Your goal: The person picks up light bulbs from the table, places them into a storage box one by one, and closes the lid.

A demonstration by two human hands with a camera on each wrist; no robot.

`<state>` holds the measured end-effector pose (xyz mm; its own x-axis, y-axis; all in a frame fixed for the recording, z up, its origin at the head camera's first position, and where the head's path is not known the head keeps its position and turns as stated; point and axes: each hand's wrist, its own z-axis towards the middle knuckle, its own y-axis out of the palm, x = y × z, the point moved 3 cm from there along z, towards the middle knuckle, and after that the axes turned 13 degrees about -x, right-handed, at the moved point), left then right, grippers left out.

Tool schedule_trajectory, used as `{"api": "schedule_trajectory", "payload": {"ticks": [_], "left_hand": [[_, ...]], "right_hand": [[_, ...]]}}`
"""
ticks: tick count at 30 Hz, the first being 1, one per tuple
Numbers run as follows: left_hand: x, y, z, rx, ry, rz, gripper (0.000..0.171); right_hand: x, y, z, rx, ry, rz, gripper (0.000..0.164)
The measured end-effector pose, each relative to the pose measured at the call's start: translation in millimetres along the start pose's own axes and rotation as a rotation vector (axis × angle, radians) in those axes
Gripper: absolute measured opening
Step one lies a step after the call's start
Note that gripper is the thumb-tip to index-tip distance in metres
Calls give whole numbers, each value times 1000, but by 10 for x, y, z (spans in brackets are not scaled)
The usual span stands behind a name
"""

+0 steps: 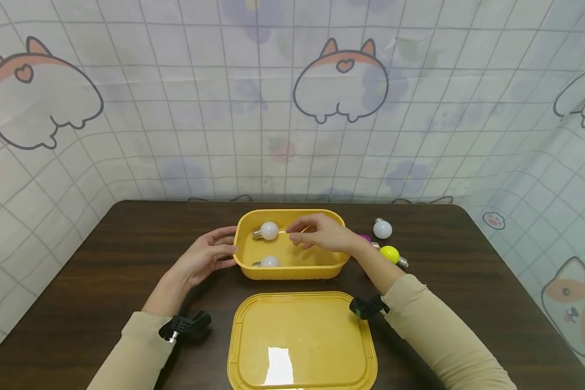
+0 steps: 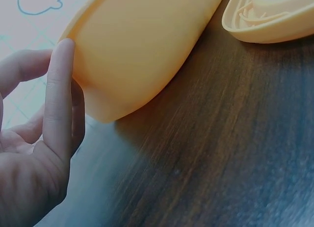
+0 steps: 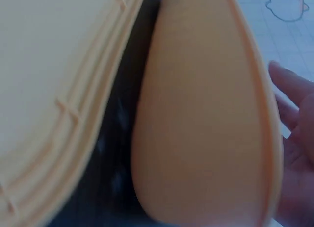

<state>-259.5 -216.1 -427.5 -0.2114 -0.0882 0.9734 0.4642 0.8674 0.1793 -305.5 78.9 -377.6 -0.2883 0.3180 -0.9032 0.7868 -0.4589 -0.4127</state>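
A yellow plastic box (image 1: 292, 272) stands in the middle of the table with two white light bulbs inside, a bulb (image 1: 269, 231) near its back and another bulb (image 1: 270, 261) near its front wall. My left hand (image 1: 209, 252) touches the left end of the box with fingers fairly straight; in the left wrist view a fingertip (image 2: 63, 48) meets its rim. Over the right half of the box reaches my right hand (image 1: 322, 234), fingers loosely bent, with nothing visible between them. In the right wrist view, the box wall (image 3: 206, 114) hides part of that hand.
A yellow lid (image 1: 302, 336) lies flat in front of the box. Right of the box are a white bulb (image 1: 382, 228), a yellow bulb (image 1: 390, 253) and a purple bulb (image 1: 365, 237) partly hidden by my right forearm. A patterned cloth wall (image 1: 273, 130) borders the dark table (image 1: 141, 238).
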Motion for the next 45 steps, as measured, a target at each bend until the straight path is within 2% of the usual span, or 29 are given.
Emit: {"api": "schedule_trajectory", "payload": {"ticks": [16, 26, 33, 45], "left_hand": [[27, 1, 26, 1, -2, -3, 67], [26, 8, 42, -15, 3, -25, 67], [20, 2, 53, -2, -7, -17, 67], [-16, -12, 23, -4, -5, -27, 66]], "right_hand": [[-13, -390, -382, 246, 13, -44, 33], [10, -476, -605, 278, 39, -65, 41], [93, -523, -765, 281, 53, -33, 45], [171, -550, -1019, 323, 113, -99, 37]]}}
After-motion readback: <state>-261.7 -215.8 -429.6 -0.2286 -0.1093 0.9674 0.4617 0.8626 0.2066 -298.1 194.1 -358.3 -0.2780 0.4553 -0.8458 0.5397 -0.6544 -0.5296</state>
